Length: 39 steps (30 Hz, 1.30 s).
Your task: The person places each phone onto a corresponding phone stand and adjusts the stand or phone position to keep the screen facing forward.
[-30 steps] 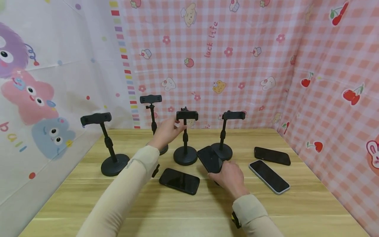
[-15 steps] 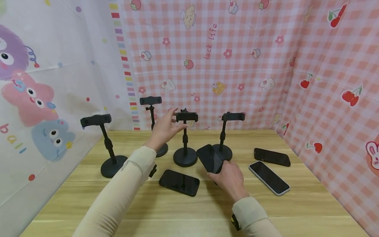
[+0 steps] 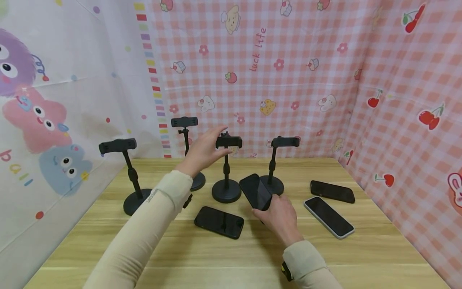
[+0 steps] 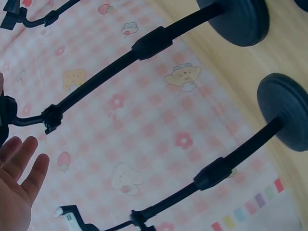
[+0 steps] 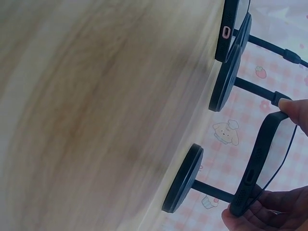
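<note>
My right hand [image 3: 279,218] grips a black smartphone [image 3: 252,190] by its near end, tilted above the table. In the right wrist view, thumb and fingers hold opposite edges of that smartphone [image 5: 255,163]. My left hand [image 3: 202,152] is at the left side of the middle phone stand's clamp [image 3: 229,141], thumb below it and fingers reaching behind its top. Those fingers are apart and fairly straight in the left wrist view, where the left hand [image 4: 17,187] shows beside the stand's neck; contact with the clamp I cannot tell.
Three more black phone stands stand around: one at left [image 3: 132,174], one behind my left wrist [image 3: 184,122], one at right [image 3: 272,164]. Lying on the table [image 3: 223,267] are a black phone [image 3: 219,222], a white-edged phone [image 3: 329,216] and another black phone [image 3: 332,191].
The left hand's fingers have risen and spread wider beside the middle clamp. My right hand still holds the smartphone in nearly the same place, its far end slightly higher.
</note>
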Each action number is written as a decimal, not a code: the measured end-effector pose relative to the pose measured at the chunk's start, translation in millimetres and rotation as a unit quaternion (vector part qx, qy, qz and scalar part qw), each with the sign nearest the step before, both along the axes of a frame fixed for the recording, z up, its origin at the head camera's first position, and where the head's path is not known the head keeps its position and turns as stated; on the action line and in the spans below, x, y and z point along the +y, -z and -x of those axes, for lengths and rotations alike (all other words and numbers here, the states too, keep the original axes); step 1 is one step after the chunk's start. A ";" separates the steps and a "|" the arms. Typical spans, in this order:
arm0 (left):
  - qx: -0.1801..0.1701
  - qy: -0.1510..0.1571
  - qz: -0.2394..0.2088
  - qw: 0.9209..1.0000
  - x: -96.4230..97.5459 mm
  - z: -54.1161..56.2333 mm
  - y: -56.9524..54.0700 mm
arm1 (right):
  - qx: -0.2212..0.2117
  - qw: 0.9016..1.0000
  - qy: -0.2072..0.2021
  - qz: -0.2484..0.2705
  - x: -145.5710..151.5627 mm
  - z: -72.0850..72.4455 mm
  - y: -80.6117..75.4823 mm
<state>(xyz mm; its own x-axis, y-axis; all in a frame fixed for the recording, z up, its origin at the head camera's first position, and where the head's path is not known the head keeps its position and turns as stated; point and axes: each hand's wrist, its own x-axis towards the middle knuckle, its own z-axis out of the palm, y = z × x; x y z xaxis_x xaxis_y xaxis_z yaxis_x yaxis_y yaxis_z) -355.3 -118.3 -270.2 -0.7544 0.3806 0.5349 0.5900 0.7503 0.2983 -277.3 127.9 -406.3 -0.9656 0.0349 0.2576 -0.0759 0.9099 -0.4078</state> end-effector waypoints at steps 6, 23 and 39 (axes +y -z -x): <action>0.005 -0.001 0.049 0.999 4.6 0.6 -9.0 | 0.005 1.000 0.002 0.007 1.2 -0.8 0.2; 0.079 0.004 0.128 0.989 -1.8 5.3 -12.3 | 0.038 0.999 0.007 0.021 -1.1 -4.6 -2.0; 0.077 0.007 0.150 0.986 2.0 5.6 -15.1 | 0.078 0.996 0.002 0.048 -8.9 -11.0 -15.2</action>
<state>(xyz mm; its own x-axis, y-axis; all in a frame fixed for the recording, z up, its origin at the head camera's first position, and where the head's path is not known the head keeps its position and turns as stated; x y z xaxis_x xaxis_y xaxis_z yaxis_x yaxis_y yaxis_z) -360.9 -116.3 -255.2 -0.6658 0.5492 0.5050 0.6224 0.7821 -0.0300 -266.3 118.9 -391.1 -0.9136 0.0695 0.4007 -0.1428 0.8677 -0.4761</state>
